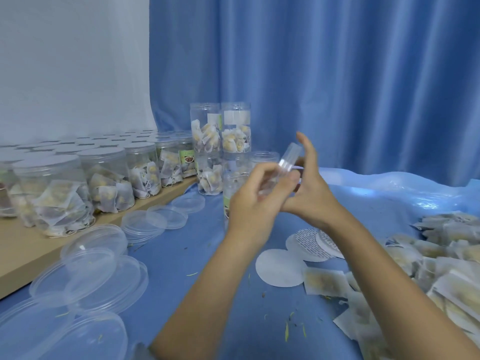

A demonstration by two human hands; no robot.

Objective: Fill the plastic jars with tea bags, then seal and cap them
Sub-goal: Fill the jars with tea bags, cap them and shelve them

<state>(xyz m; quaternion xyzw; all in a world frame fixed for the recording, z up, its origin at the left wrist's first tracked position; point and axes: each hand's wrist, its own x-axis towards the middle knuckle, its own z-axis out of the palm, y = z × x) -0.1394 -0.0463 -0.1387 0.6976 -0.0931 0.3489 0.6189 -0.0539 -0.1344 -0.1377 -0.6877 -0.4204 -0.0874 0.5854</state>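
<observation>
Gripping a clear, blurred lid (287, 166) edge-on, left-hand fingers (262, 178) curled, right fingers (307, 149) straight.

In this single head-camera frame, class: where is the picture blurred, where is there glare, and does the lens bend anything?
Head view: motion blur smears the clear lid held between the left hand and right hand; glare brightens the crumpled plastic sheet at right; wide-angle distortion stretches the loose lids near the lower left corner; the capped jars look soft.
</observation>
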